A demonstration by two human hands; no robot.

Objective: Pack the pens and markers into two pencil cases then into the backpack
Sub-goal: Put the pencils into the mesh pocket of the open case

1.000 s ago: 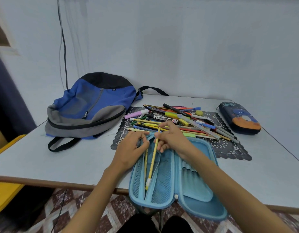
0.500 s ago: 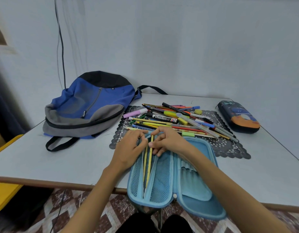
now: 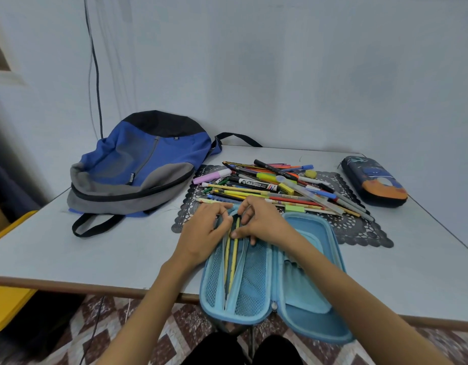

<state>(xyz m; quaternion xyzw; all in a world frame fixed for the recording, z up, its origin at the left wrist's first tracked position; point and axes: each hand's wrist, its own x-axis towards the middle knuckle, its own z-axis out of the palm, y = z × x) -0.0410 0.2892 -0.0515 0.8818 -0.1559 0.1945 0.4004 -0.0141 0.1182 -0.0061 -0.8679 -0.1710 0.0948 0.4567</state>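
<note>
- Light blue pencil case [image 3: 310, 299]: lies open at 6 o'clock on the worktop [image 3: 83, 254], its near end overhanging the edge. The moulded shell is judged stiff and light, and is best taken by the rim.
- Mesh pocket [image 3: 250, 280]: soft netting in the case's left half; its mouth likely needs holding apart.
- Yellow pencil [image 3: 234, 255]: lies lengthways in the pocket, just beside a second one. It looks thin, rigid, light and probably slick, so it suits a pinch near the far end.
- Right hand [image 3: 264, 225]: thumb and fingertips pinch the yellow pencil's far end.
- Left hand [image 3: 201, 233]: fingers are curled at the pocket mouth; whether they clasp its edge cannot be told.
- Pile of pens and markers [image 3: 280, 185]: at 12 o'clock on a black lace mat [image 3: 359, 233]. The loose round barrels are apt to roll, so a few at a time.
- Dark pencil case [image 3: 375, 181]: closed, at 2 o'clock.
- Backpack [image 3: 138, 167]: at 10 o'clock, soft and slumped.
</note>
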